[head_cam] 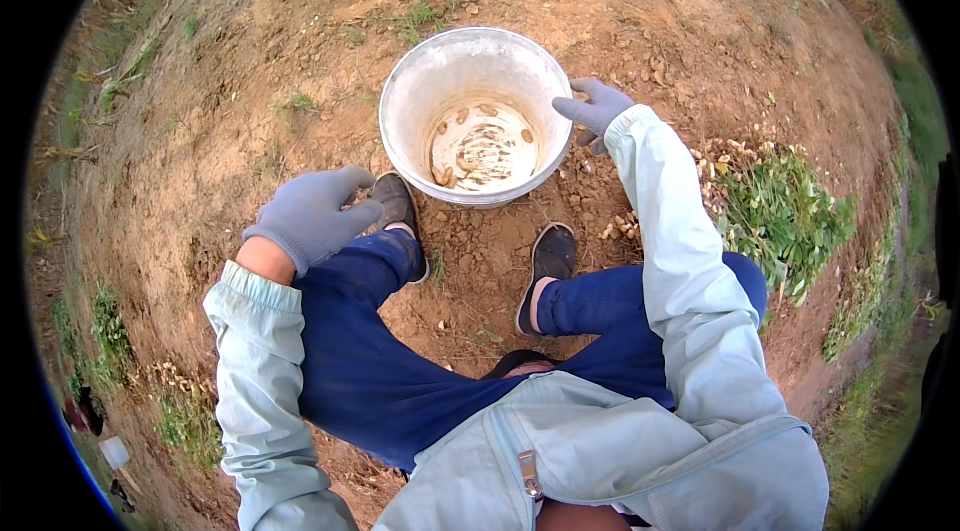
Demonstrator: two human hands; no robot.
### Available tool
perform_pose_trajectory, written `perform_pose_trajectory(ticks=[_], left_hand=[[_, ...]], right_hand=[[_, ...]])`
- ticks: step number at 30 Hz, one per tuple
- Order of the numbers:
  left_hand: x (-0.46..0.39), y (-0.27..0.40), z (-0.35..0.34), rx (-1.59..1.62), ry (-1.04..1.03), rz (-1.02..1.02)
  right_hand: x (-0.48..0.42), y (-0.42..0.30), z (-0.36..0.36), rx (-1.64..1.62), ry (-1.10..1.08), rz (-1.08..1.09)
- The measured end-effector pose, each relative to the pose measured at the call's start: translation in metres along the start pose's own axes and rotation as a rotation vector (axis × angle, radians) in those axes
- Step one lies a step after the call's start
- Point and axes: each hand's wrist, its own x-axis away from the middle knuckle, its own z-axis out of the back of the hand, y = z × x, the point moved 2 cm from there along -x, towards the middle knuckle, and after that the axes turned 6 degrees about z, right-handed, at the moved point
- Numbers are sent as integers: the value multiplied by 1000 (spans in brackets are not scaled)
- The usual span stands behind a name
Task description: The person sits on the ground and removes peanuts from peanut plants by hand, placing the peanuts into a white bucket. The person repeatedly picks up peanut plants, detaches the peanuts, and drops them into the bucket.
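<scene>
A round white plastic bucket (480,189) stands on the soil in front of my feet, its inside stained with dirt. Several peanut pods (442,176) lie on its muddy bottom. My right hand (598,113), in a grey glove, is at the bucket's right rim with the thumb over the edge; whether it grips the rim is unclear. My left hand (315,212), also in a grey glove, hovers above my left knee near the shoe (395,204), fingers apart and holding nothing.
At the right lies a heap of pulled peanut plants (787,212) with green leaves and pods. Loose pods (621,226) rest near my right sleeve. More peanut plants (187,426) lie at the lower left, near a white object (114,451). Small grass tufts (416,19) grow beyond the bucket.
</scene>
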Motion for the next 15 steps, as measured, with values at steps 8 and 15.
perform_pose_trajectory(ticks=[8,15], left_hand=[[0,-8,-3,25,30,12],[3,-12,-1,-3,29,35]], right_hand=[[-35,40,-37,-67,300,75],[2,1,35,-746,539,165]])
